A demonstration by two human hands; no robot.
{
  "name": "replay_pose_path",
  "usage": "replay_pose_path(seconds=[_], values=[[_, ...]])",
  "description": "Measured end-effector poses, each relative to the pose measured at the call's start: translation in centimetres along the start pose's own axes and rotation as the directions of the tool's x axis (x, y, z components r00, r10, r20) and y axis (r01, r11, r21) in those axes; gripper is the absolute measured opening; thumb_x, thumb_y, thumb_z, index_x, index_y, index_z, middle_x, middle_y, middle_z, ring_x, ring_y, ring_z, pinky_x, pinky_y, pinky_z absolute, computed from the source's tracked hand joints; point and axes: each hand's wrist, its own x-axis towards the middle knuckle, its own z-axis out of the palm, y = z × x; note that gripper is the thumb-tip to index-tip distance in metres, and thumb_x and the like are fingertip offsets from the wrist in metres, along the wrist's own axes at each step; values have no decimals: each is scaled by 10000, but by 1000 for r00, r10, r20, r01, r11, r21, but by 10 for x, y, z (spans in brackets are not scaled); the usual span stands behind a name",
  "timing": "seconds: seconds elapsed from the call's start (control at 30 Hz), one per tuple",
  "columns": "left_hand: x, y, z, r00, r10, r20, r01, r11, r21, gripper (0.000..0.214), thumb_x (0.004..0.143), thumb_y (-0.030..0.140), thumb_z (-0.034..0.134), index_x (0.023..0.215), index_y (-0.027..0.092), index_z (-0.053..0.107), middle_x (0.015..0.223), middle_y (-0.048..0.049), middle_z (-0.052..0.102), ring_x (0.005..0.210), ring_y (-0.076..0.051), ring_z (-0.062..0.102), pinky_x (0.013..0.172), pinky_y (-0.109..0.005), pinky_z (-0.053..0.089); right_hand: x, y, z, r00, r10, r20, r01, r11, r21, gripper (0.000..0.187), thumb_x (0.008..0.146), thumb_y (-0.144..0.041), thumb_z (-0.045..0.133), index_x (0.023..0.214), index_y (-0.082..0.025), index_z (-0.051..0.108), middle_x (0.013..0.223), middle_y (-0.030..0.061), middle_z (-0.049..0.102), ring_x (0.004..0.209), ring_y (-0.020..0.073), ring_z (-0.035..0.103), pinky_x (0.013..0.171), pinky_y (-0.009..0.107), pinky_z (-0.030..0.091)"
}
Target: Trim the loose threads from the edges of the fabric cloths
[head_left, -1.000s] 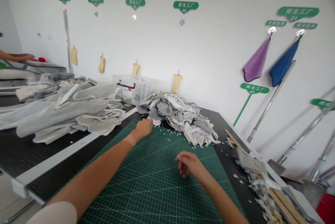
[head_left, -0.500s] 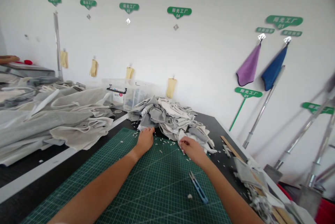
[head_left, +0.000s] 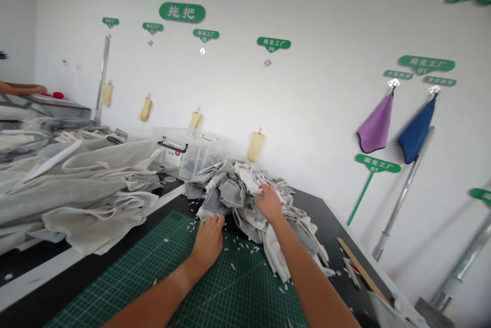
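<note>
A heap of grey and white cloth pieces (head_left: 245,200) lies at the far end of the green cutting mat (head_left: 199,292). My left hand (head_left: 208,238) rests flat on the mat with its fingertips on the near edge of the heap, fingers stretched out. My right hand (head_left: 268,202) reaches over the top of the heap and its fingers pinch a pale piece of cloth there. Small white fabric scraps (head_left: 238,251) are strewn on the mat around my hands.
A big pile of long grey fabric (head_left: 76,190) covers the table to the left. A clear plastic box (head_left: 192,149) stands against the wall. A wooden ruler (head_left: 360,269) lies at the right edge. Another person's arm (head_left: 19,88) shows far left. Metal poles lean at right.
My right hand has moved from the mat's right side up onto the top of the heap. The camera has tilted upward, so the blue snips on the mat have left the view.
</note>
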Motion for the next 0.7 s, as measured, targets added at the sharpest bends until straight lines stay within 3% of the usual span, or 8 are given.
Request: replay_pose_path(seconds=[0.17, 0.3, 0.37, 0.5, 0.63, 0.7], values=[[2, -2, 1, 999, -4, 35, 4, 1000, 7, 411, 855, 34, 436, 1220, 193, 537, 1205, -101, 556, 1117, -264, 482, 931, -395, 328, 20, -17, 25, 1000, 2, -18, -5, 986, -166, 405, 891, -390, 593, 1235, -177, 610, 1216, 148, 603, 1201, 304, 504, 1003, 376, 345], [2, -3, 0, 999, -9, 42, 8, 1000, 6, 399, 872, 42, 422, 1220, 198, 540, 1193, -99, 562, 1111, -262, 490, 928, -395, 332, 30, -18, 32, 985, 115, 133, -96, 986, -140, 265, 918, -321, 552, 1106, -180, 676, 1095, 138, 668, 1073, 274, 600, 919, 348, 403], [2, -3, 0, 999, -5, 32, 5, 1000, 6, 399, 872, 45, 426, 1222, 198, 540, 1191, -99, 564, 1112, -265, 489, 931, -398, 332, 36, -13, 28, 979, 148, 137, -134, 985, -108, 255, 952, -313, 491, 1049, -181, 686, 1041, 127, 685, 997, 244, 632, 864, 320, 423], [3, -3, 0, 1000, 6, 26, -7, 1000, 11, 396, 863, 39, 426, 1206, 197, 547, 1179, -100, 569, 1096, -268, 493, 924, -405, 334, 55, -2, 1, 983, 180, 42, -180, 984, -8, 298, 975, -326, 421, 1048, -187, 674, 982, 102, 695, 939, 220, 638, 819, 297, 435], [3, -3, -1, 1000, 2, 30, -2, 1000, -1, 374, 861, 35, 420, 1171, 198, 551, 1196, -105, 566, 1097, -267, 500, 918, -406, 344, 81, 0, -44, 977, 198, -78, -186, 973, 138, 379, 984, -391, 329, 1057, -200, 648, 980, 58, 681, 885, 186, 619, 777, 273, 468], [3, -2, -3, 999, -9, 33, 10, 999, -38, 356, 855, 36, 428, 1146, 198, 556, 1168, -104, 575, 1097, -265, 505, 920, -405, 350, 89, -5, -71, 971, 203, -128, -156, 939, 308, 392, 967, -444, 331, 1065, -209, 629, 973, 31, 670, 836, 156, 610, 727, 246, 495]])
